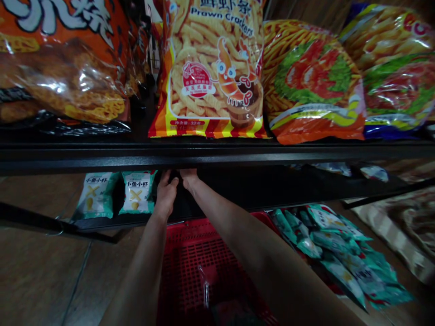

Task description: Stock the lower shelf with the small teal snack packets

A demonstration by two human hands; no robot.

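My left hand (pixel 166 194) reaches onto the lower shelf, just right of a teal snack bag (pixel 136 192) that stands upright there. Its thumb is apart from the fingers, and I see nothing held between them; the fingertips are cut off by the upper shelf's edge. Close beside it on the right, my right hand (pixel 188 176) reaches under the same edge, with its fingers mostly hidden, so its grip does not show. A second teal snack bag (pixel 96 194) stands further left.
A red plastic basket (pixel 185 253) is below my forearms. On the right lies a pile of teal snack bags (pixel 336 244). The black upper shelf edge (pixel 217 157) crosses above my hands, carrying a prawn cracker bag (pixel 214 68) and other large snack bags (pixel 316 81).
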